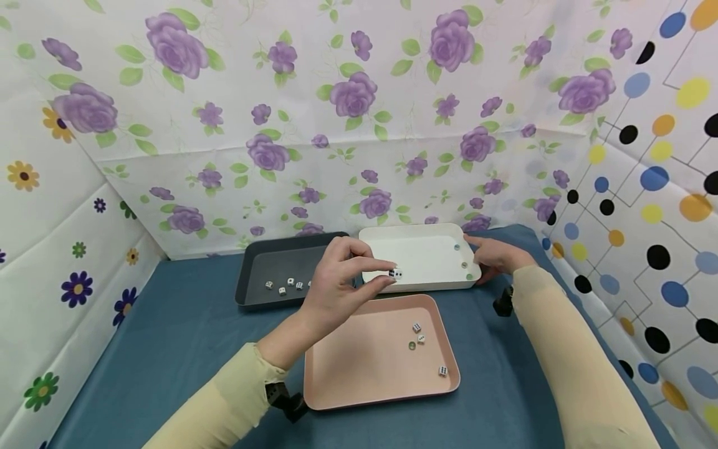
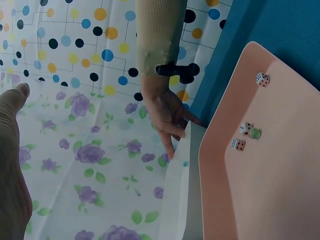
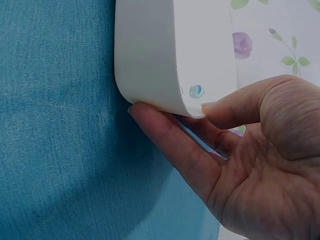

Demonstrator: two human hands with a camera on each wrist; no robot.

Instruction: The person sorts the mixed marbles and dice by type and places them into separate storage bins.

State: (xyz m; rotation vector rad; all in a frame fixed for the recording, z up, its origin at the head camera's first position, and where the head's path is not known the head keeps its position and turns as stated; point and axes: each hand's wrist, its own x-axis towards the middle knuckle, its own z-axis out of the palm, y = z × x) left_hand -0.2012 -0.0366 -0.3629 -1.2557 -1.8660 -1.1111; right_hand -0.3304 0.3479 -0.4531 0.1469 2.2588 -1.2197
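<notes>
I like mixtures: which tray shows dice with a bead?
The pink tray: three dice and a green bead. The white tray shows only beads, the dark grey tray only dice.

A rose-patterned sheet point(image 1: 336, 125) and a dotted sheet point(image 1: 645, 199) border blue cloth point(image 1: 179, 349).

The left hand point(image 1: 335, 279) pinches (hidden fingers perhaps curled); the right hand point(image 1: 498, 254) grips.

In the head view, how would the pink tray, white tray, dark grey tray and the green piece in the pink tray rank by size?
Largest: pink tray
Middle: white tray and dark grey tray, too alike to rank, as the left hand partly covers both
Smallest: green piece
</notes>
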